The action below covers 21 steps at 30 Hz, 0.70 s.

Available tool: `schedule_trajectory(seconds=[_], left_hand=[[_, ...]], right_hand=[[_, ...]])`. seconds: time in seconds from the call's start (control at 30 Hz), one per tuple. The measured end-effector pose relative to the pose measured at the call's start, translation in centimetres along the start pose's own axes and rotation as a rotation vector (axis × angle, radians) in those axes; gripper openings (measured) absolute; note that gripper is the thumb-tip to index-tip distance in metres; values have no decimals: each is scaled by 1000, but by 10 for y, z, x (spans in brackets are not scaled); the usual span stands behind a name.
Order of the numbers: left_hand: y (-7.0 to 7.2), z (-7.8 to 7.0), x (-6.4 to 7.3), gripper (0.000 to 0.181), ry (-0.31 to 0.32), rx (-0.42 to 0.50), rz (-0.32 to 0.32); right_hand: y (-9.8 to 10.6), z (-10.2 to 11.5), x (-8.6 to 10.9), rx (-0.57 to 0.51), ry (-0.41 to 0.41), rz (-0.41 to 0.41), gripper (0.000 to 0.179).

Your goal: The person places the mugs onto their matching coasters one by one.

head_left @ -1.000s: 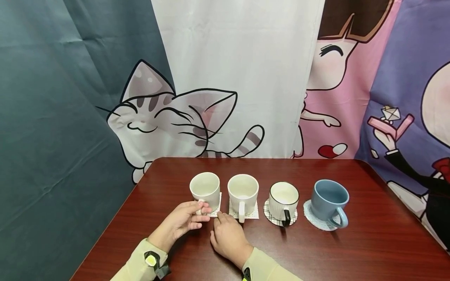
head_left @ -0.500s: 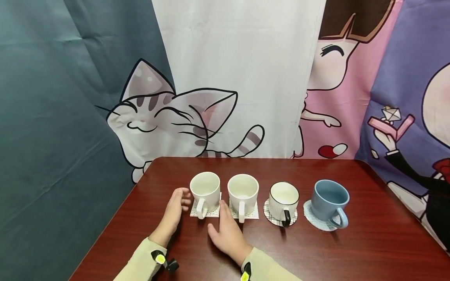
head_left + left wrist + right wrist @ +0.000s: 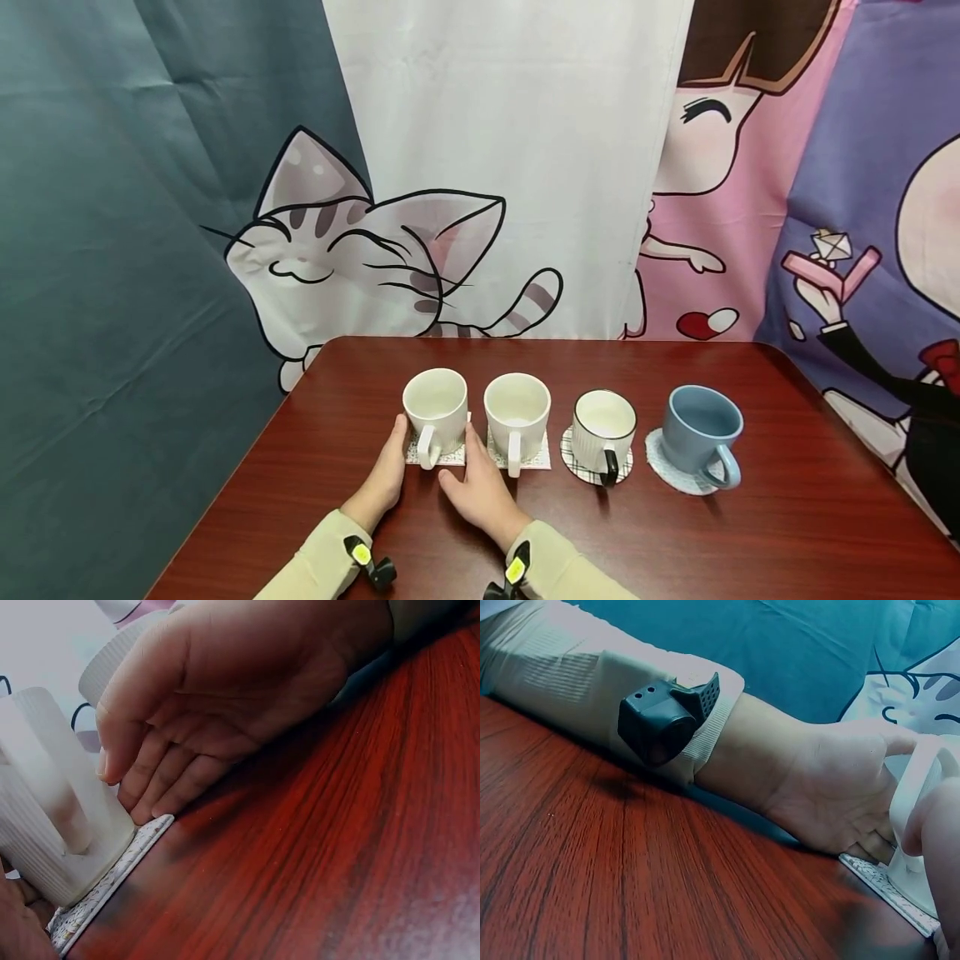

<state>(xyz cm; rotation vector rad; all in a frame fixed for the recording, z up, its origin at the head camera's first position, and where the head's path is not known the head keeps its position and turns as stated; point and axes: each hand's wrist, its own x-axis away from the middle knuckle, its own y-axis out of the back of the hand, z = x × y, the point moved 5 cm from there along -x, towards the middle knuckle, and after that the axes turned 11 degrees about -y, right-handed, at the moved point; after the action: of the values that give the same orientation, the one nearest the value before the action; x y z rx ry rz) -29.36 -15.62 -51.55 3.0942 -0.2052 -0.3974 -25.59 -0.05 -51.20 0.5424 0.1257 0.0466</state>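
Observation:
A white ribbed mug, the leftmost in a row, stands upright on a square patterned coaster with its handle toward me. My left hand is along its left side, palm inward. In the left wrist view the fingers of my left hand reach down to the edge of the coaster, beside the mug. On the other side, my right hand lies between this mug and the second white mug, fingers extended forward and thumb apart. Its far fingertips are hidden in the right wrist view.
The second white mug stands on another square coaster. Farther right are a black-handled white mug on a round plaid coaster and a blue mug on a round pale coaster. A printed curtain hangs behind the brown table.
My left hand let go of the leftmost mug's handle and moved round to its left side, then closer in. My right hand's fingers straightened along the right side. The mugs stayed put.

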Motion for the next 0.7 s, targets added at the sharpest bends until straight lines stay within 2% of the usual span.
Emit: schedule_trajectory(seconds=[0.2, 0.27, 0.5, 0.7], left_hand=[[2, 2, 1, 73, 55, -72, -33], [2, 3, 0, 72, 53, -77, -31], [3, 5, 3, 71, 42, -84, 1], [1, 5, 3, 72, 24, -87, 20]], right_hand=[[-1, 1, 2, 40, 28, 14, 85], [0, 2, 2, 46, 34, 11, 85], [-4, 2, 5, 11, -27, 60, 88], [-2, 2, 5, -6, -29, 49, 89]])
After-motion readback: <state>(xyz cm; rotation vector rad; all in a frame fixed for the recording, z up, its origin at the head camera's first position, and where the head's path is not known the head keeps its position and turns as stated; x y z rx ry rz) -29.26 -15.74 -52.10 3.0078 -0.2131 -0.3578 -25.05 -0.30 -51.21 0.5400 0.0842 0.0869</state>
